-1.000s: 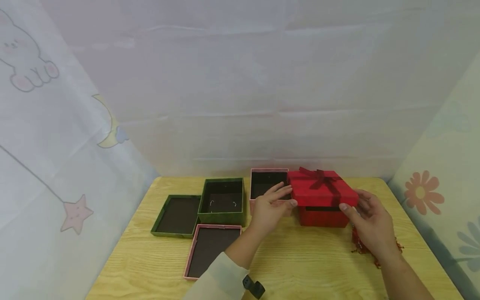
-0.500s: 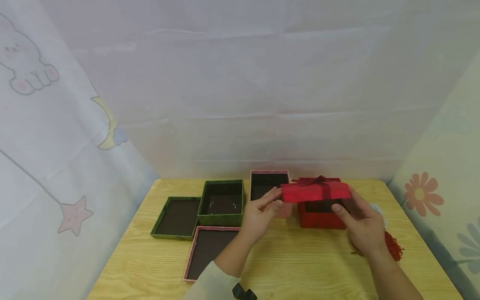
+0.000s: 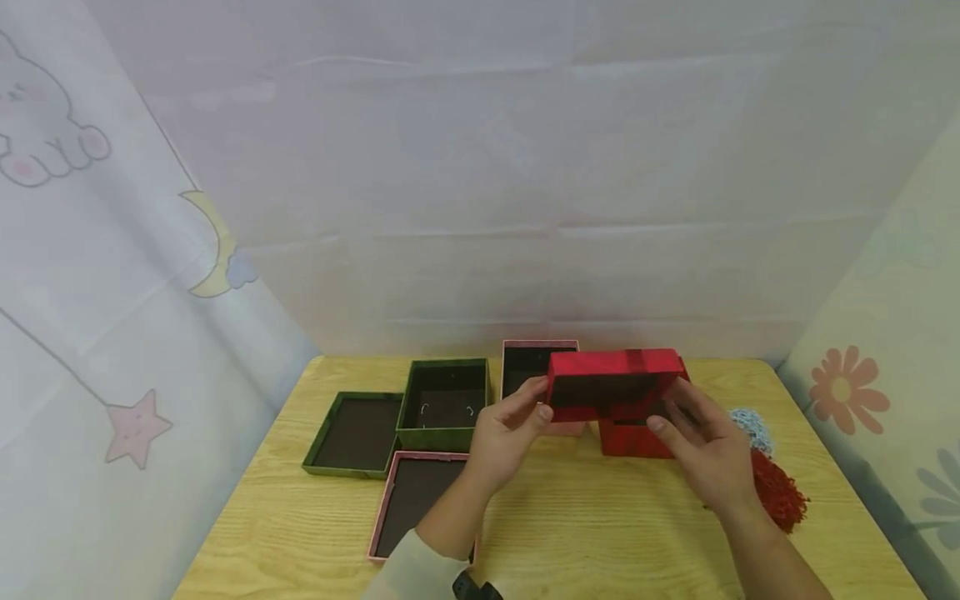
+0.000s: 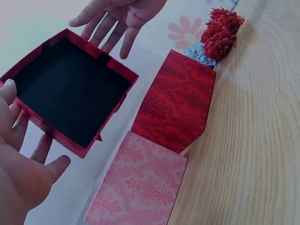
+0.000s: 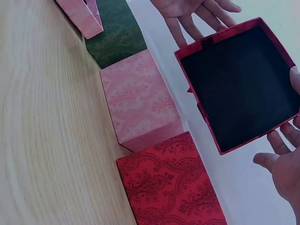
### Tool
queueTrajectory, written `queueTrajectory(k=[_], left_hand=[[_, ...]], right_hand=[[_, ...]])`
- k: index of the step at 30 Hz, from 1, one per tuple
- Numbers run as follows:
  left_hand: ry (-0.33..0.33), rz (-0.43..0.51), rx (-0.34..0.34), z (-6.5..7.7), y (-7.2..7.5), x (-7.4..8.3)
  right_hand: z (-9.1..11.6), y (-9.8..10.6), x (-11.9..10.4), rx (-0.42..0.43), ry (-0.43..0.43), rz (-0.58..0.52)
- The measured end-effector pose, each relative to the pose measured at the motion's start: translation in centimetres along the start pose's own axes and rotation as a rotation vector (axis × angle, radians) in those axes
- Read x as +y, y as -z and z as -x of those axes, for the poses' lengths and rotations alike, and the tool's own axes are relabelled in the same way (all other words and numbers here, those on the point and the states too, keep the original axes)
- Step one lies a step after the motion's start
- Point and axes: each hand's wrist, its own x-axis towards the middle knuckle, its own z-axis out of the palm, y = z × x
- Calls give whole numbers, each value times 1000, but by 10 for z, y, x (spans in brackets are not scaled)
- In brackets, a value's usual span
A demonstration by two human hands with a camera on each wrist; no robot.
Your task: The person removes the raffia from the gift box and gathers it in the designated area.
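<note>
A red box lid [image 3: 600,364] is tipped up between my two hands, its dark inside facing me. My left hand [image 3: 506,442] holds the left side, thumb at the near edge and fingers behind. On the right side, my right hand [image 3: 708,450] grips it the same way. Behind and below the lid stands the red box [image 3: 633,442], partly hidden by it. In the left wrist view the lid's black lining [image 4: 70,91] shows in full, and the red patterned box [image 4: 178,101] sits apart from it. The lid's bow is hidden from the head view.
Left of the red box stands an open pink box [image 3: 562,428], then an open green box [image 3: 442,438]. A green lid [image 3: 352,433] and a pink lid [image 3: 420,500] lie inside-up. Pale blue shreds [image 3: 750,425] and red shreds [image 3: 776,492] are piled at right.
The red lid has come off the red box, moved left and toward me, and tilted so its underside shows instead of its bow. Both hands moved left with it, uncovering the shreds.
</note>
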Motion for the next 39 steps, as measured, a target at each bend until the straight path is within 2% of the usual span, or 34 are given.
queueTrajectory(k=[6,16,23,31,34,39], left_hand=[[45,-79,12,7,8,1],[49,-78,-12,15,18,2],[121,-122,-24,22,25,6],[174,-113,-62,26,37,7],[219,-135,-73,29,43,8],[303,-110,-104,35,53,10]], right_hand=[[2,-7,3,-39,5,-110],[7,-19,7,-67,-13,-95],[14,-23,8,-99,-69,-71],[20,-26,12,-178,-125,-17],[22,-29,14,-195,-141,-5],[29,-33,21,-219,-181,7]])
